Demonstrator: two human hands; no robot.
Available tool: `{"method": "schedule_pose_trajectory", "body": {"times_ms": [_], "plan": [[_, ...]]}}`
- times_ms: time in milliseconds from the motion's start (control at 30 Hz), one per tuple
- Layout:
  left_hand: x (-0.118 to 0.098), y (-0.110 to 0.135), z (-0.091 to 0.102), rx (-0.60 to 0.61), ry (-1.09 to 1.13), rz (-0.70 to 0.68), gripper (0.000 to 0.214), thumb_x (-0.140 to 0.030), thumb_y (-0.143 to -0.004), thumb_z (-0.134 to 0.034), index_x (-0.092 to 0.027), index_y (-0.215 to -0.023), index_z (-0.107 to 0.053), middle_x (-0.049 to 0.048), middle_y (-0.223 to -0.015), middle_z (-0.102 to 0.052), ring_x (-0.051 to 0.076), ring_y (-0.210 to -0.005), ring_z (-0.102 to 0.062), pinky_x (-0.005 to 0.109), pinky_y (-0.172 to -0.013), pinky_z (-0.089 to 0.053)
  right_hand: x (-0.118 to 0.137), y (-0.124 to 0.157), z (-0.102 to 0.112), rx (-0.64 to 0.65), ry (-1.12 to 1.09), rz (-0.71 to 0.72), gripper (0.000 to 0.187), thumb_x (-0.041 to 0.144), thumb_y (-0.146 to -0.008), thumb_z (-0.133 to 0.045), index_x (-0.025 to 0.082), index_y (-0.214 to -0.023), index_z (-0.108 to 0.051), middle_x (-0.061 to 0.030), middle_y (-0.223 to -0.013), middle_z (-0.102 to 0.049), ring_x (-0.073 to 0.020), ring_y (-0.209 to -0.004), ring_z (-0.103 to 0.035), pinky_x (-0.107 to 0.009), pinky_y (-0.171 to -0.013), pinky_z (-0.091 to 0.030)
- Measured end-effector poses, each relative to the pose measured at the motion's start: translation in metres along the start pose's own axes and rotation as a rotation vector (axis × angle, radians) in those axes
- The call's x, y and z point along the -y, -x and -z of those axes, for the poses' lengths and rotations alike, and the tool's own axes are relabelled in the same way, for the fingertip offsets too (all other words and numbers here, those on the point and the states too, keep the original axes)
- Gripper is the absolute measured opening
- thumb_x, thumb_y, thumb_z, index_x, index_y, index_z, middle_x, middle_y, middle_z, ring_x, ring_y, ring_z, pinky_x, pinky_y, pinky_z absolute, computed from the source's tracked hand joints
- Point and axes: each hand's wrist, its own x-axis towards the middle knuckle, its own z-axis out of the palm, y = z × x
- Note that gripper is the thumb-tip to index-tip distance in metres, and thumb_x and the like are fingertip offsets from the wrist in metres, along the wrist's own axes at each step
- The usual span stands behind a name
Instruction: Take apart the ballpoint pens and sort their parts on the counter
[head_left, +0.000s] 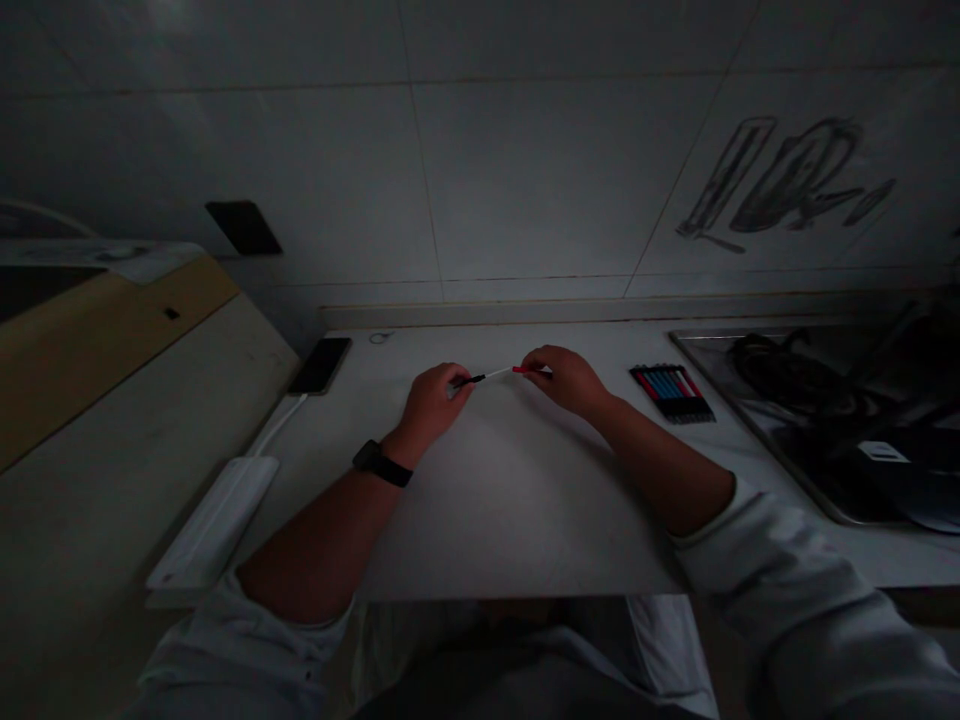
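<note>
Looking down through the head camera in dim light, I see both hands raised just above the white counter (510,500), sharing one thin pen (495,374) between them. The left hand (431,405) is clenched around the pen's black end, fingers curled in tight. The right hand (566,380) pinches the red end between thumb and fingertips. The pale shaft spans the gap between the two hands, nearly level, near the back of the counter. A dark watch (381,463) sits on the left wrist.

Just to the right of the right hand lies a row of pens (673,393), red and blue with black ends, packed side by side. I cannot tell whether a case or tray holds them. Further right is a metal sink (757,425) set into the counter. Inside it I make out a dark tangled heap (780,370) and some dark flat pieces nearer me, too murky to name.

On the left, well apart from the hands, a phone (321,365) lies flat at the counter's edge. A white cable (281,422) runs from it to a white slab (214,520) lower down.
</note>
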Motion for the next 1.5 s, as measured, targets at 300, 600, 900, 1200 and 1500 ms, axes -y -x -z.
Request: {"method": "schedule_pose_trajectory", "body": {"times_ms": [300, 600, 900, 1200, 1500], "plan": [[-0.003, 0.0, 0.0, 0.029, -0.026, -0.025, 0.01, -0.021, -0.09, -0.073, -0.021, -0.098, -0.067, 0.0034, -0.095, -0.073, 0.02, -0.089, -0.068, 0.035, -0.084, -0.053, 0.002, -0.001, 0.0, 0.036, 0.048, 0.016, 0.013, 0.029, -0.098, -0.064, 0.022, -0.102, -0.075, -0.0071, -0.097, -0.074, -0.0208, -0.086, -0.065, -0.032, -0.08, -0.045], [-0.01, 0.001, -0.001, 0.086, -0.038, -0.051, 0.006, -0.023, -0.092, -0.072, -0.023, -0.098, -0.071, 0.0033, -0.098, -0.076, 0.021, -0.092, -0.068, 0.036, -0.086, -0.052, 0.015, 0.004, -0.007, 0.103, 0.09, 0.1, 0.017, 0.031, -0.1, -0.062, 0.021, -0.103, -0.075, -0.0085, -0.099, -0.074, -0.0223, -0.09, -0.064, -0.033, -0.083, -0.044], [-0.011, 0.002, -0.002, 0.128, -0.019, -0.071, 0.008, -0.025, -0.092, -0.073, -0.023, -0.099, -0.073, 0.003, -0.097, -0.075, 0.021, -0.092, -0.068, 0.036, -0.087, -0.052, 0.022, 0.007, -0.01, 0.098, 0.073, 0.152, 0.018, 0.031, -0.101, -0.061, 0.019, -0.104, -0.075, -0.0088, -0.097, -0.074, -0.0217, -0.087, -0.064, -0.033, -0.081, -0.043], [-0.012, 0.003, -0.002, 0.125, -0.014, -0.092, 0.007, -0.025, -0.093, -0.073, -0.023, -0.1, -0.073, 0.0025, -0.097, -0.076, 0.021, -0.092, -0.068, 0.037, -0.088, -0.051, 0.021, 0.007, -0.012, 0.095, 0.066, 0.178, 0.02, 0.03, -0.101, -0.06, 0.019, -0.105, -0.075, -0.0098, -0.1, -0.075, -0.022, -0.087, -0.064, -0.033, -0.081, -0.043], [-0.012, 0.002, -0.002, 0.145, 0.003, -0.049, 0.008, -0.027, -0.093, -0.074, -0.023, -0.099, -0.074, 0.0029, -0.098, -0.077, 0.022, -0.094, -0.069, 0.038, -0.089, -0.052, 0.023, 0.009, -0.013, 0.098, 0.084, 0.221, 0.021, 0.03, -0.103, -0.058, 0.018, -0.105, -0.075, -0.0096, -0.1, -0.076, -0.023, -0.093, -0.066, -0.034, -0.084, -0.043]]}}
